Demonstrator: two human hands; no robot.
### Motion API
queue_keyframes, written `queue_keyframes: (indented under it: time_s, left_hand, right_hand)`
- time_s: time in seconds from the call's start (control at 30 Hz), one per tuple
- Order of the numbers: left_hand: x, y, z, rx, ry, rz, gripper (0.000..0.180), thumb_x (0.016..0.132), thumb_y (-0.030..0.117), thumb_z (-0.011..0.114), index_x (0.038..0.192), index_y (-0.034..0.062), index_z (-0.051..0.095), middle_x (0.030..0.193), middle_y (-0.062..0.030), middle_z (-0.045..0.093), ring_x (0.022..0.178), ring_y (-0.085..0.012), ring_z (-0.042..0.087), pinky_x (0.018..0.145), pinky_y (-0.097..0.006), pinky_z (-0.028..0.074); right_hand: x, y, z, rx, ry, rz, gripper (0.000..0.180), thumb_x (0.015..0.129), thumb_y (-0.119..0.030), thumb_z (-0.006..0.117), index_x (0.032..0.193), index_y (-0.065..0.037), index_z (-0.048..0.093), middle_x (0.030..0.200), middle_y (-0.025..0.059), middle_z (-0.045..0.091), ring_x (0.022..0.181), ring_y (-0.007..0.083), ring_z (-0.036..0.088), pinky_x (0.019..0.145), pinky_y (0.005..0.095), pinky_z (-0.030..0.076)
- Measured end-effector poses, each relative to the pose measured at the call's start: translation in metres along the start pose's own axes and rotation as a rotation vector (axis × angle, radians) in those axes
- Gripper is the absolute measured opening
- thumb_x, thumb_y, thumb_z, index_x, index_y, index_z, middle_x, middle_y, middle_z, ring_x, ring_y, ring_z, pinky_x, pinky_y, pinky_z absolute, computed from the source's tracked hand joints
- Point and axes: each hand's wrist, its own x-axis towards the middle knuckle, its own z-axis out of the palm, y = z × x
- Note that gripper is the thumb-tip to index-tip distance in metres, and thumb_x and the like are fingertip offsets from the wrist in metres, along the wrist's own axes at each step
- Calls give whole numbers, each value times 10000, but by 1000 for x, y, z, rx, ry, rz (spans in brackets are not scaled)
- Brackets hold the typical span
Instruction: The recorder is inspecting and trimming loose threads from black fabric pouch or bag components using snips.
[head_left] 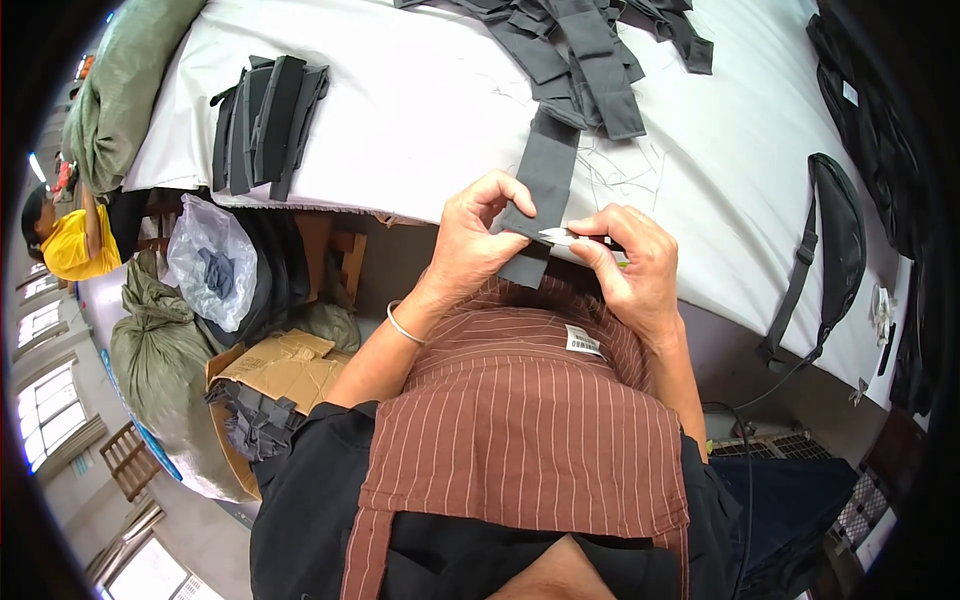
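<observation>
Grey strap (540, 190), at the table edge (400, 205) in mid-frame, is pinched by the left hand (478, 240) while the right hand (625, 262) holds small snips (560, 236) against it, seemingly mid-trim; next calls for a careful close cut.

So on my bench (420, 110): two piles of dark grey fabric pieces (268, 122) (585, 50), one strip (540, 190) in my fingers (505, 195), one small snipper (560, 236), one black waist bag (838, 235).

White table (420, 110) w/ grey strap piles (585, 50), dark stack (265, 125), black bag (840, 230).
</observation>
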Motion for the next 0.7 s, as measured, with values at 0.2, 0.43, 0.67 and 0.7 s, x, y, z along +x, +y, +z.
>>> queue_keyframes:
  time_s: [0.2, 0.43, 0.67, 0.7]
  left_hand:
    - [0, -2, -1, -21, 4, -32, 241, 683, -115, 588, 870, 35, 580, 893, 4, 545, 875, -90, 530, 808, -229, 433]
    - [0, -7, -1, 167, -14, 58, 254, 661, -104, 601, 879, 25, 580, 904, -23, 576, 883, -118, 553, 828, -247, 440]
    - [-2, -8, 9, 302, 66, 168, 291, 659, -48, 658, 932, 16, 579, 1015, -74, 601, 944, -218, 600, 877, -297, 454]
    - [-3, -11, 11, 285, 176, 155, 289, 672, -36, 665, 942, 16, 579, 1041, -79, 599, 969, -223, 601, 888, -303, 455]
  right_hand:
    - [-4, 4, -1, -3, 23, -2, 98, 737, -92, 745, 794, -62, 671, 687, 49, 632, 616, 203, 579, 566, 306, 433]
    - [-4, 7, 9, 108, 6, 49, 108, 766, -70, 729, 852, -40, 672, 717, 49, 647, 639, 157, 583, 572, 286, 437]
    - [8, 4, 14, 540, -99, 412, 140, 817, -85, 732, 895, -16, 639, 722, -46, 554, 652, 41, 450, 588, 195, 380]
    - [4, 0, 16, 539, -104, 409, 140, 817, -85, 732, 895, -16, 639, 722, -46, 554, 652, 41, 450, 588, 195, 380]
